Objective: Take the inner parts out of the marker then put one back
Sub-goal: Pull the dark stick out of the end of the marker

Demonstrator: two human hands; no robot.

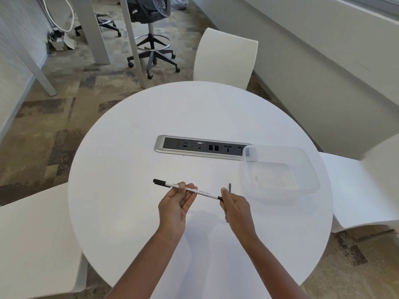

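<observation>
We've got the marker (190, 189) held level just above the table (129, 147), cap toward 10 o'clock, so the open end faces our right hand (234, 205). Left hand (176, 201) is palm-up, fingers pinching the barrel mid-length. Right fingers pinch the dark insert at the barrel's 4 o'clock end. A small dark piece (230, 187) lies just beyond, tub (311, 167) at 2 o'clock.

A: Lighting? 
B: Bright, even, diffuse. Table (133, 130) near blown out, little surface texture.
A: Shadows? 
B: Faint, soft, under the hands, falling toward 6 o'clock.
A: Sharpness? 
B: Centre crisp; print on the marker (194, 189) visible, not legible.
A: Distortion? 
B: Wide-angle. Wall line at 2 o'clock bows, chairs at 4 and 8 stretch.
</observation>
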